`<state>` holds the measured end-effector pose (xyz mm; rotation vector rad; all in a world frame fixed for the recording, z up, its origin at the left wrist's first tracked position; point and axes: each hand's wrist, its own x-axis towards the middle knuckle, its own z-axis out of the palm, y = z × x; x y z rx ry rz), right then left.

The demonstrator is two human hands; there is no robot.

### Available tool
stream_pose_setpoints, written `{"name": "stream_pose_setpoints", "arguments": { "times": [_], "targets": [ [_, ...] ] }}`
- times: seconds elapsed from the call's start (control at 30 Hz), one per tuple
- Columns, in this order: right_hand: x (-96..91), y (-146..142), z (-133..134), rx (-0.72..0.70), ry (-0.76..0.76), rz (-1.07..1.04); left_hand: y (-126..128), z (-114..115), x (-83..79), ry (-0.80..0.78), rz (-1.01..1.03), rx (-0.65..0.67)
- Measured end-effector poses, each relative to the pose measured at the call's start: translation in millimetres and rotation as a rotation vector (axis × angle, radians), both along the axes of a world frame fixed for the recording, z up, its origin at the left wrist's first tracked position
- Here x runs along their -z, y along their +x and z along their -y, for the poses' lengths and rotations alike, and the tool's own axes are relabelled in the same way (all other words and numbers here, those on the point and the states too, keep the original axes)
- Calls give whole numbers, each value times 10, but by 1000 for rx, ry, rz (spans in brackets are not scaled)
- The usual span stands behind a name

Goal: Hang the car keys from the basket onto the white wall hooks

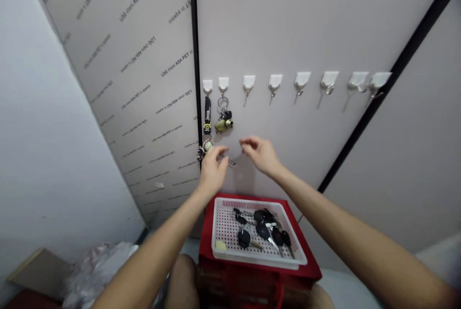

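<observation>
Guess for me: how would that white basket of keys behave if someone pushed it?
The basket is probably light and slightly flexible, since it looks like thin perforated plastic. The loose keys would likely slide and rattle inside. Its flat base on the red crate suggests it would slide rather than tip.

Bunch of small multicolour key-ring charms (pixel 201 151) at centre-left was partly hidden behind the L hand (pixel 213 171), details too small to tell. Thin grey metal sliver (pixel 229 161) just right of that hand was too small to ID. Black-headed metal keys (pixel 264 227) in the white plastic basket (pixel 259 203) overlapped, so count unclear. Red plastic crate (pixel 252 290) was cut off by bottom edge; crumpled whitish plastic bag (pixel 99 270) at lower left was blurred.
</observation>
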<state>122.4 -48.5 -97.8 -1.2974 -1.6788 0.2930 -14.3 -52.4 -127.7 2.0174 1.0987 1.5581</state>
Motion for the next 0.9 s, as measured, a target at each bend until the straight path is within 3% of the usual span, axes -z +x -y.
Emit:
{"name": "stream_pose_setpoints", "arguments": {
  "times": [0.1,0.17,0.27,0.4,0.57,0.73,0.9],
  "targets": [
    [723,133,309,-91,-266,164,64,215,643,-202,-268,92],
    [1142,177,459,-91,-363,282,118,277,994,-287,-465,127],
    [1532,187,578,-60,-374,425,187,271,1284,-323,-693,110],
    [1692,162,604,-35,-346,463,264,211,1353,-363,-871,75],
    [1742,173,589,-67,-343,392,328,186,1382,-405,-861,30],
    [1792,188,591,-73,-336,355,345,161,1445,-449,-726,59],
    [1799,209,583,-50,-310,203,338,110,1369,-695,-397,112]
  ]
}}
